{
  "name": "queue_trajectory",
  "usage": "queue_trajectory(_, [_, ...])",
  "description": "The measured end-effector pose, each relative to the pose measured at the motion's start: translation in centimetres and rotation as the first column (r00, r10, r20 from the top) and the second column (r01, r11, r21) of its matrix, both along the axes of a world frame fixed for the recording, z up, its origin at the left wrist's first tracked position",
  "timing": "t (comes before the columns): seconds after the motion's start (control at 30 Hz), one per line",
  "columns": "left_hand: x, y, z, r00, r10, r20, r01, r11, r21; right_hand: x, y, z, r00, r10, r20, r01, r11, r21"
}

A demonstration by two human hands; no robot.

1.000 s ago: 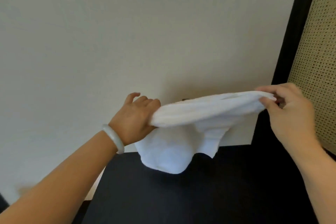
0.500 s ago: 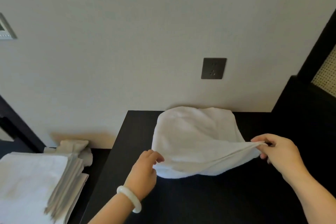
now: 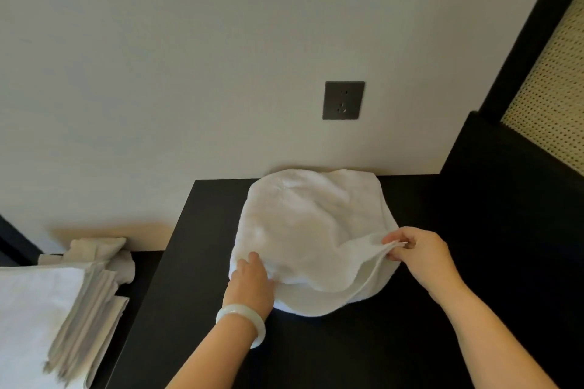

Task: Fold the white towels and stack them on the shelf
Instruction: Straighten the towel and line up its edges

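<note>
Lowered onto the table, towel lies under flat left hand; right hand pinches its corner.

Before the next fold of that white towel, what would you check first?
1. The towel lies on the black tabletop: ok.
2. The right hand pinches the raised right edge: ok.
3. The left hand rests on the near left edge: ok; its grip: cannot tell.
4. The towel is smooth and square: not ok, outline rounded, near edge loose.
5. The folded stack at left lies apart from the towel: ok.
</note>
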State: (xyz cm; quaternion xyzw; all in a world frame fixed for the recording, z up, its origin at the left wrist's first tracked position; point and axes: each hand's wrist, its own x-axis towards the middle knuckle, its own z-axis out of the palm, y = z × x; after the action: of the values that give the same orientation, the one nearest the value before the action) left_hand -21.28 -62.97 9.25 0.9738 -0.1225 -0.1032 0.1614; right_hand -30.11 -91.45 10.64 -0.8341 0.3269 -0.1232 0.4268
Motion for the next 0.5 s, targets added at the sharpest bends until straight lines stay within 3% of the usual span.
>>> queue_trajectory(0.07, [0.2, 0.7, 0.3, 0.997, 0.065, 0.029, -0.064, 0.997, -0.032, -0.4, -0.1, -0.5, 0.999, -0.044, 0.027, 0.045, 0.999, -0.018])
queue_trajectory(0.13, [0.3, 1.9, 0.6, 0.986, 0.168, -0.011, -0.168, 0.973, -0.156, -0.9, -0.4, -0.4, 0.992, -0.085, 0.091, 0.092, 0.993, -0.072])
queue_trajectory(0.27, [-0.2, 4.6, 0.6, 0.903, 0.346, -0.256, -0.427, 0.794, -0.432, -2.0, -0.1, -0.7, 0.972, -0.15, 0.181, 0.164, 0.984, -0.07])
queue_trajectory(0.33, [-0.3, 5.5, 0.4, 0.857, 0.369, -0.359, -0.507, 0.726, -0.464, -2.4, 0.5, -1.2, 0.969, -0.162, 0.186, 0.172, 0.984, -0.042])
queue_trajectory(0.5, [-0.9, 5.8, -0.1, 0.959, 0.196, -0.203, -0.261, 0.887, -0.38, -2.5, 1.3, -1.6, 0.973, -0.149, 0.174, 0.151, 0.989, 0.002])
